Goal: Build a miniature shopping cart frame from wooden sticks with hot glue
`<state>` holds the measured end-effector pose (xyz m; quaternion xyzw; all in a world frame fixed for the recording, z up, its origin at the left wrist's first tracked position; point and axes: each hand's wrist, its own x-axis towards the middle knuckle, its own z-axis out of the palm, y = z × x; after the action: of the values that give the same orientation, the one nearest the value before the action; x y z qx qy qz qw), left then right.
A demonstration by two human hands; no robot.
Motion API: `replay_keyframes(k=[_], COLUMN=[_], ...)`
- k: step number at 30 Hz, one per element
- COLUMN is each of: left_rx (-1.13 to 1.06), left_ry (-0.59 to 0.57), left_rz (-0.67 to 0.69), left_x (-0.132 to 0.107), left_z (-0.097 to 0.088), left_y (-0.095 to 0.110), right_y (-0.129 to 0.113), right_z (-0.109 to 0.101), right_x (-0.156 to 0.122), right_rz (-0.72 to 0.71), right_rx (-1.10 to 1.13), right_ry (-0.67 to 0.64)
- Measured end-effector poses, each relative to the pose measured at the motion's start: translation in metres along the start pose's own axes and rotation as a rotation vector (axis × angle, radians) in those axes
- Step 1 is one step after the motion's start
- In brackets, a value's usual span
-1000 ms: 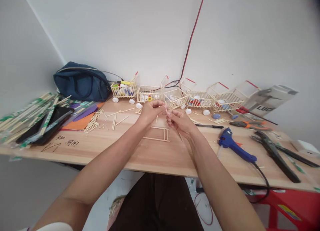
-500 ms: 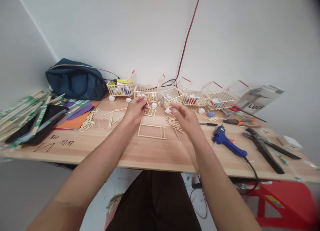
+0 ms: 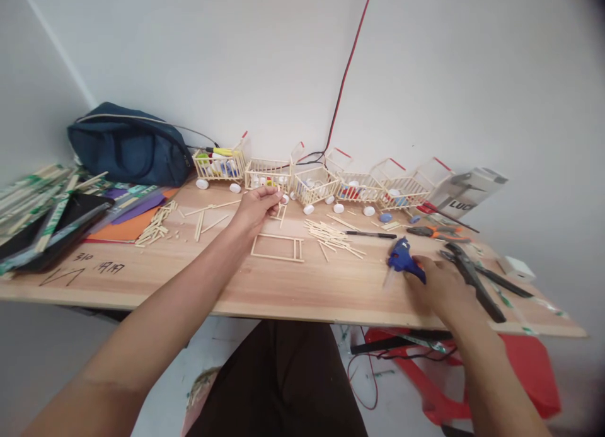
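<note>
My right hand (image 3: pixel 439 289) is wrapped around the handle of a blue hot glue gun (image 3: pixel 401 257), whose nozzle points down toward the front of the wooden table. With fingertips pinched, my left hand (image 3: pixel 259 209) holds up a short pale wooden stick (image 3: pixel 278 188), mostly hidden by the fingers. Just below that hand lies a flat rectangular frame of sticks (image 3: pixel 276 256), with a smaller stick frame (image 3: pixel 282 216) partly covered behind the fingers. A pile of loose sticks (image 3: pixel 328 234) is spread between my hands.
Several miniature stick shopping carts (image 3: pixel 359 188) line the wall. Pliers (image 3: pixel 437 233), a black cutter tool (image 3: pixel 477 285), and a black pen (image 3: pixel 371 234) lie at the right. Short sticks (image 3: pixel 155 226), coloured sheets (image 3: pixel 118 230), and a blue bag (image 3: pixel 132 144) occupy the left.
My right hand has moved from beside the stick pile to the right and closed on the glue gun. The left hand stays pinched near the same spot; the view has shifted slightly.
</note>
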<state>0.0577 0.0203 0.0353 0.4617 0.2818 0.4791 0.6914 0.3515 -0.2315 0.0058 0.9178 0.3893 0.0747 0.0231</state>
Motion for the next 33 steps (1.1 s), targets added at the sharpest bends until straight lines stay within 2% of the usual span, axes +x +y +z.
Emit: replay_keyframes(k=[6, 8, 11, 13, 16, 18, 21, 23, 27, 30, 33], left_rx=[0.032, 0.036, 0.045, 0.051, 0.069, 0.090, 0.146, 0.193, 0.305, 0.414, 0.509], left_ry=[-0.050, -0.082, -0.110, -0.118, -0.124, -0.132, -0.156, -0.184, -0.228, -0.199, -0.155], left_rz=[-0.004, 0.003, 0.011, 0.012, 0.006, -0.003, 0.012, 0.035, 0.080, 0.172, 0.263], left_x=[0.001, 0.001, 0.001, 0.001, 0.000, -0.001, -0.003, -0.003, 0.000, 0.005, 0.008], left_z=[-0.001, -0.001, -0.002, -0.002, -0.001, -0.001, 0.000, 0.000, -0.001, -0.003, -0.005], left_y=[-0.005, -0.006, -0.008, -0.010, -0.010, -0.009, -0.005, -0.004, -0.006, -0.010, -0.011], right_y=[0.010, 0.020, 0.032, 0.029, 0.004, -0.024, -0.070, -0.099, -0.145, -0.159, -0.156], right_z=[0.010, 0.010, 0.001, -0.009, -0.027, -0.039, -0.053, -0.056, -0.045, -0.031, -0.022], right_x=[0.013, 0.013, 0.007, 0.002, 0.002, 0.007, 0.015, 0.019, 0.020, 0.017, 0.013], right_rz=[-0.147, -0.109, 0.058, 0.158, 0.130, 0.051, -0.036, -0.125, -0.284, -0.345, -0.365], right_rx=[0.075, 0.182, 0.408, 0.705, 1.473, 1.850, 2.085, 2.108, 2.018, 1.889, 1.761], right_ry=[0.028, 0.075, 0.117, 0.149, 0.282, 0.146, -0.089, -0.227, -0.262, -0.205, -0.075])
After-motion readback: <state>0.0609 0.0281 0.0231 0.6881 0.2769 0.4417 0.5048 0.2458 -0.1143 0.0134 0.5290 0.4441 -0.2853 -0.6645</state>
